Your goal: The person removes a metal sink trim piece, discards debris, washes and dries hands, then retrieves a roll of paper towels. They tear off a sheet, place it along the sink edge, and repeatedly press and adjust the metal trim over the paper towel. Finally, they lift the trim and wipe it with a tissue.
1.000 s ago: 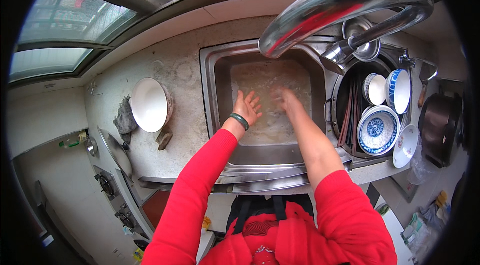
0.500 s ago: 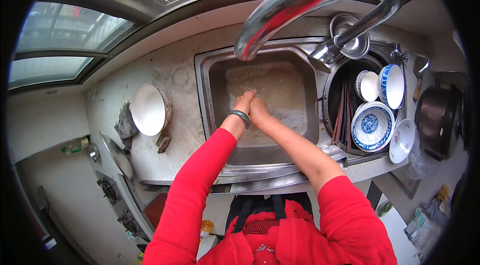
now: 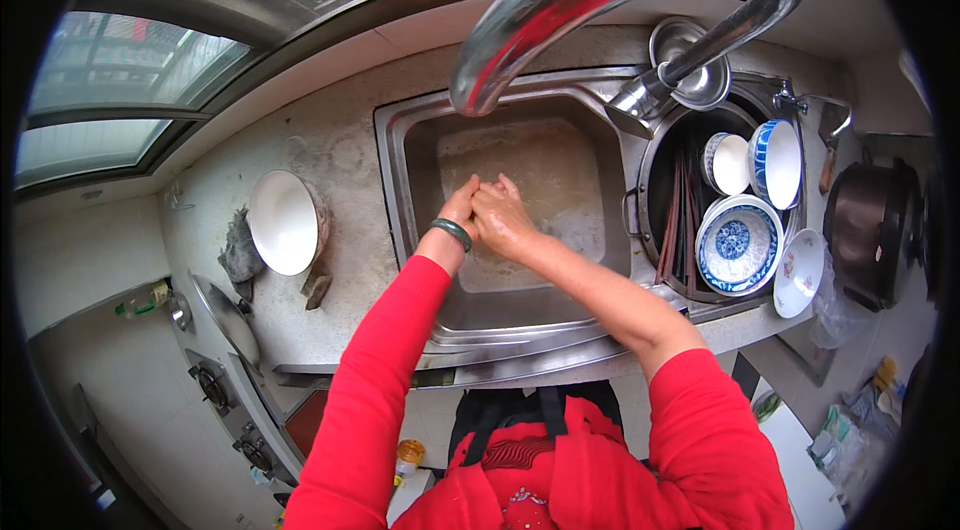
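Stained countertop (image 3: 345, 175) borders the steel sink (image 3: 520, 312), above which the left hand (image 3: 460, 208) and right hand (image 3: 502, 218) meet, fingers pressed together, curled or interlaced I can't tell, best kept low so any drips stay inside.

And here they are, hands together, the right hand (image 3: 503, 220) laid across the left hand (image 3: 460, 207), back uppermost, a few fingertips (image 3: 508, 186) poking out at the far side, the rest too overlapped to say how tightly either is curled! The left arm (image 3: 380, 355) slants up and inward, nearly straight, sleeved in red almost to the wrist (image 3: 437, 250), while over on the other side the right arm (image 3: 615, 295) comes in bent, bare from about the elbow (image 3: 668, 335) down.
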A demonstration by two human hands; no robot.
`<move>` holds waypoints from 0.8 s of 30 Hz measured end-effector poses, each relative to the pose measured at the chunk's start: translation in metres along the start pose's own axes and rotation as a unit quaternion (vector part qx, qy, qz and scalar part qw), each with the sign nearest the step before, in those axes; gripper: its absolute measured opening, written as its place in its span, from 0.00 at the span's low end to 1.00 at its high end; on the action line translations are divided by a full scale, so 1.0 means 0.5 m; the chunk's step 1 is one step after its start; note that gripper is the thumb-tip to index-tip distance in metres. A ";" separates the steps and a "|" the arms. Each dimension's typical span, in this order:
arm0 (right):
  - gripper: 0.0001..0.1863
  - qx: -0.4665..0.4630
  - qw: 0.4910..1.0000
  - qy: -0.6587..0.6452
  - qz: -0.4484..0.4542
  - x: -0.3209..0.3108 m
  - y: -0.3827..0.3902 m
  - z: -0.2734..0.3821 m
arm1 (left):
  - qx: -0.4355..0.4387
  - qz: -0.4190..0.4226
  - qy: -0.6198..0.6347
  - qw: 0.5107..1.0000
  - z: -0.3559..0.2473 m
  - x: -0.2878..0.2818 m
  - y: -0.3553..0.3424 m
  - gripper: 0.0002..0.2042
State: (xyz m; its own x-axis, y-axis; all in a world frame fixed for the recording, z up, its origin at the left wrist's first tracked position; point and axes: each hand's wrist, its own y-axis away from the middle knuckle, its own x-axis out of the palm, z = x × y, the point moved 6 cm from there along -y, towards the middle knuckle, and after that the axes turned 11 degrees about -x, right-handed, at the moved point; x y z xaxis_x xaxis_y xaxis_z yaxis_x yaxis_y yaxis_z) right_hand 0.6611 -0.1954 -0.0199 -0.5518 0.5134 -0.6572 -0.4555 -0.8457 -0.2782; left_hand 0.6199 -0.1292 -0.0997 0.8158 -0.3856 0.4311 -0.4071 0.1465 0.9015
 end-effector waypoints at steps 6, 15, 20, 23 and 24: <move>0.15 0.287 0.944 0.086 -0.137 0.019 0.041 -0.280 | 0.061 -0.063 0.127 0.988 0.017 -0.030 0.003 0.27; 0.17 0.325 0.651 -0.684 -0.052 0.130 0.074 -0.142 | 0.005 -0.014 0.218 0.976 0.002 -0.092 -0.080 0.28; 0.28 0.249 0.906 -0.339 0.038 0.127 -0.002 -0.084 | 0.043 0.011 0.089 0.995 0.019 -0.061 -0.065 0.22; 0.28 0.314 0.890 -0.331 -0.005 0.129 -0.003 -0.066 | -0.007 0.473 0.036 0.880 0.025 0.046 0.014 0.20; 0.27 0.268 0.921 -0.284 0.002 0.124 -0.011 -0.046 | 0.015 0.303 0.062 0.951 0.018 0.015 -0.006 0.19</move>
State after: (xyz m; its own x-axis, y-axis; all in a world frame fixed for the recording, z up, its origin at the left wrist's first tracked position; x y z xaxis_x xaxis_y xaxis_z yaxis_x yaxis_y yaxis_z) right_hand 0.6455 -0.1622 -0.0755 -0.7609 0.6329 -0.1428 -0.6483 -0.7323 0.2084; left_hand 0.6235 -0.1409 -0.0995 0.4699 -0.1274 0.8735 -0.8278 0.2801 0.4862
